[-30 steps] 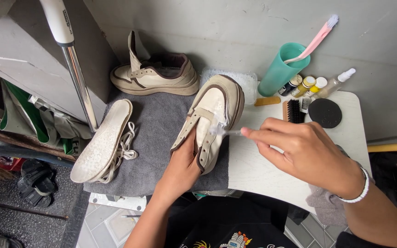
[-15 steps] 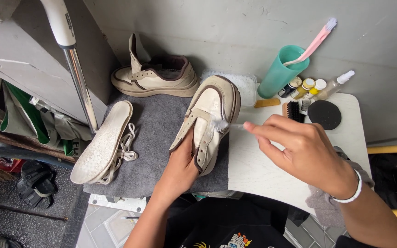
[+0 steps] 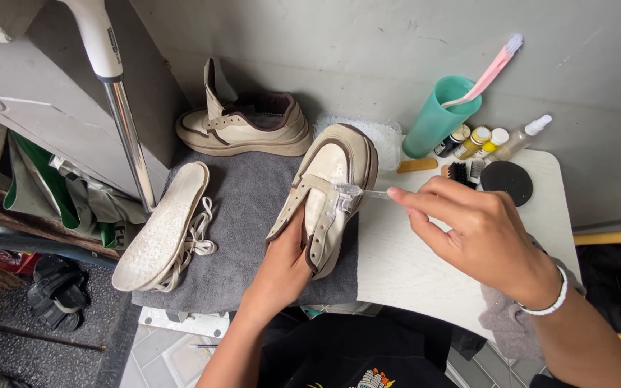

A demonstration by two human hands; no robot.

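Clearly worn, cream shoe [image 3: 328, 194], brown trim, foamy toe, laces removed

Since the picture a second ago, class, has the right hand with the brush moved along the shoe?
Yes, slightly. The right hand has drawn the clear brush back from the toe toward the tongue of the cream shoe, judged against the teal cup.

L hand [image 3: 285, 266] inside cream shoe [image 3: 328, 194]; R hand [image 3: 479, 233] scrubs it w/ clear brush [image 3: 353, 192].

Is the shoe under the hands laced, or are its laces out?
Laces out. The cream shoe shows bare eyelet flaps where the left hand reaches inside, and loose white laces lie beside the insole on the grey towel.
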